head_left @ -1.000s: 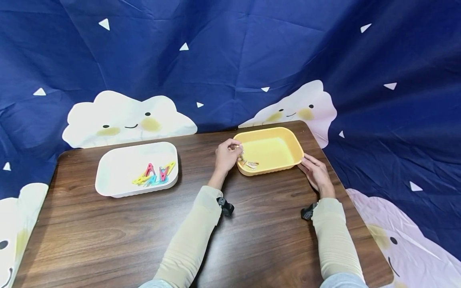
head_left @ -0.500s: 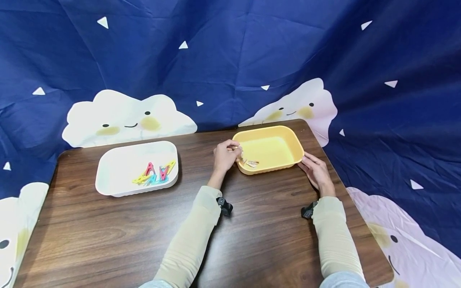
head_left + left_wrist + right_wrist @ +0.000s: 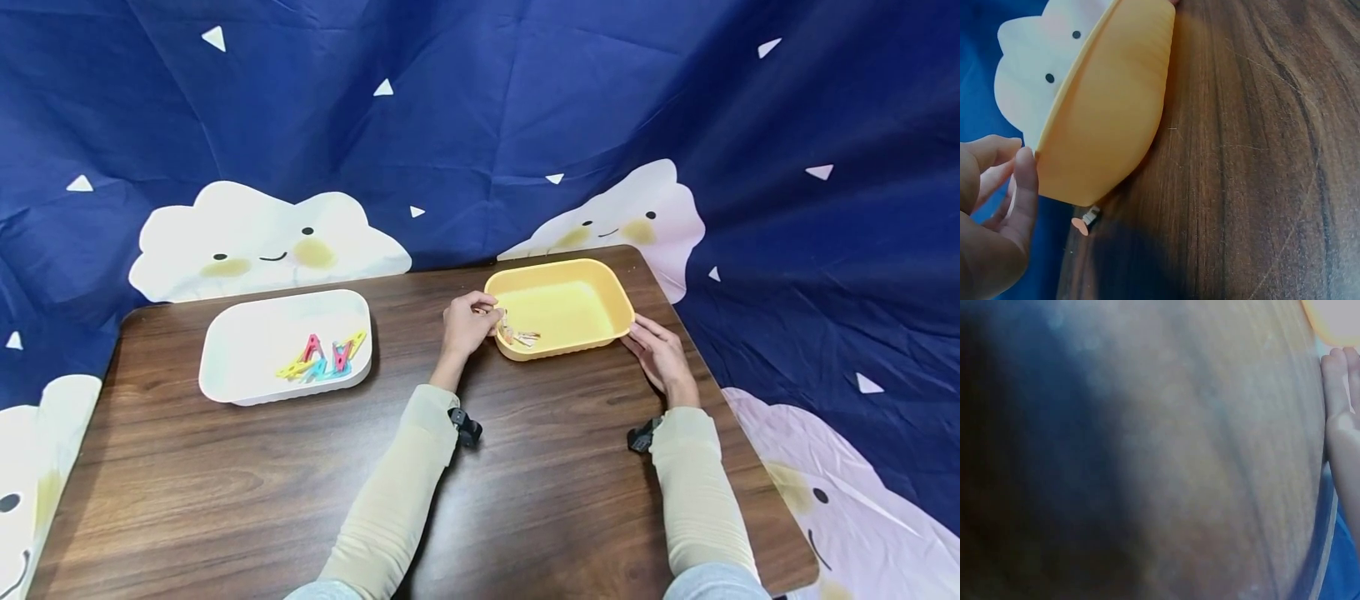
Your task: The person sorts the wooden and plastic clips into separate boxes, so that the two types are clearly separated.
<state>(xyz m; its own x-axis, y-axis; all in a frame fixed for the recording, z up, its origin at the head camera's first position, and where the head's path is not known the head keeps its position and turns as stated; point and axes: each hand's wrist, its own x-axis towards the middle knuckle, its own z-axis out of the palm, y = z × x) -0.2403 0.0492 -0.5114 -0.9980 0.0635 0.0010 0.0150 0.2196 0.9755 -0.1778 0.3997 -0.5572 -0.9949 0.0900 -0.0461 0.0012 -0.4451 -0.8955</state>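
Note:
A yellow tray (image 3: pixel 567 312) stands at the back right of the table, with several small wooden clothespins (image 3: pixel 528 337) inside near its left end. At that end my left hand (image 3: pixel 463 327) pinches the rim with thumb and index finger, seen close up in the left wrist view. A small clip (image 3: pixel 1088 217) with an orange round end lies on the table beside the tray's end. My right hand (image 3: pixel 660 357) rests its fairly straight fingers against the tray's front right corner. Only part of this hand shows in the right wrist view, which is mostly blurred.
On the left a white tray (image 3: pixel 251 342) holds several coloured plastic clothespins (image 3: pixel 315 360) in red, yellow and blue. Both stand on a brown wooden table (image 3: pixel 225 492). A dark blue cloth (image 3: pixel 450 100) with clouds hangs behind and to the right.
The head view has shifted slightly, so everything stands a little higher. Both hands stay at the ends of the yellow tray. The left fingers have barely moved.

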